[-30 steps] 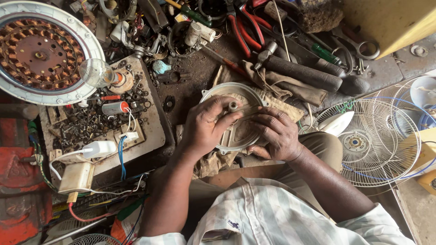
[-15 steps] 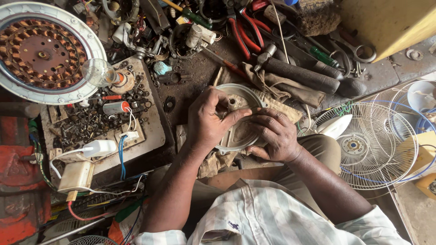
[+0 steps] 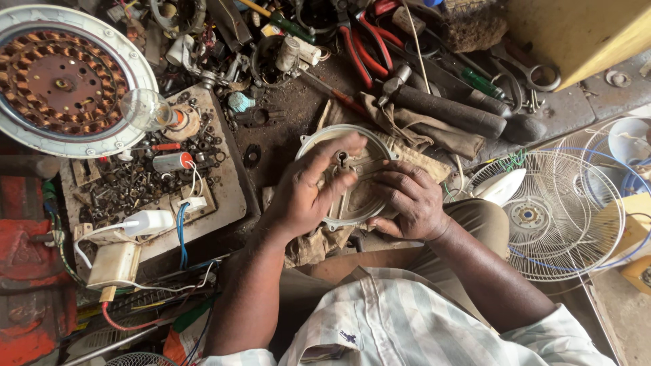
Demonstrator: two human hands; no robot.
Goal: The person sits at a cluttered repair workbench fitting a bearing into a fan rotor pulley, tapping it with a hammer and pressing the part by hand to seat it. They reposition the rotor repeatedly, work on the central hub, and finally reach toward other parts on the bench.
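Since the earlier frames, only the left thumb has shifted, stretching further up over the cover's top edge; both hands keep their grip. Largest on the cluttered table (image 3: 285, 129) is the round motor stator (image 3: 64, 78) with copper windings at the far left, and a white wire fan guard (image 3: 542, 213) lies at the right. Between them, just in front of the person's lap, sits the round grey metal motor cover (image 3: 352, 177), held slightly tilted over a dirty rag (image 3: 413, 132). The left hand (image 3: 308, 190) is closed around the cover's left rim, fingers spread across its face near the central hub. The right hand (image 3: 410, 200) is curled on the right rim, fingers bent over the edge. A flat tray (image 3: 227, 196) of screws and small parts lies to the left, with a white plug (image 3: 149, 221) on its near side. Red-handled pliers (image 3: 363, 41) rest beyond the cover.
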